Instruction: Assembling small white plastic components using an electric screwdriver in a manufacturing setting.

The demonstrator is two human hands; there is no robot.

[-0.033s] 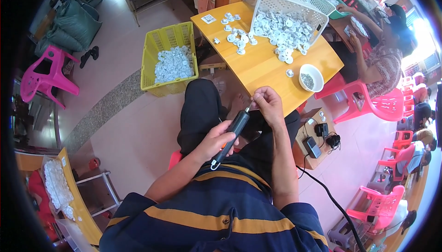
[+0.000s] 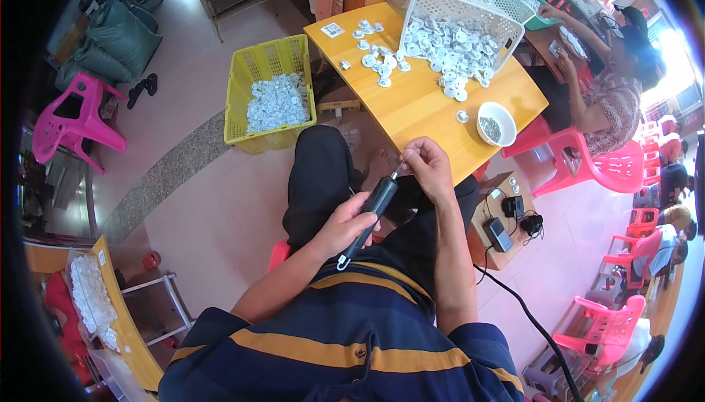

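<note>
Low over my lap, my left hand (image 2: 345,224) is wrapped round a black electric screwdriver (image 2: 377,207), its tip pointing up and away toward the table edge. A pale hanging loop is at its near end. My right hand (image 2: 429,165) is closed in a pinch at the screwdriver's tip; whatever is between the fingers is too small to make out. Beyond my hands is the yellow wooden table (image 2: 433,119). On it are a white bowl (image 2: 507,124) with small metal pieces, one loose round white part (image 2: 462,116), and a tipped white basket (image 2: 507,38) spilling many similar parts.
A yellow crate (image 2: 235,101) of white parts stands on the floor to the left of the table. At the right, a small wooden box (image 2: 481,226) carries black adapters (image 2: 499,233) and cables. A co-worker (image 2: 606,108) sits at the far right beside pink chairs (image 2: 620,163).
</note>
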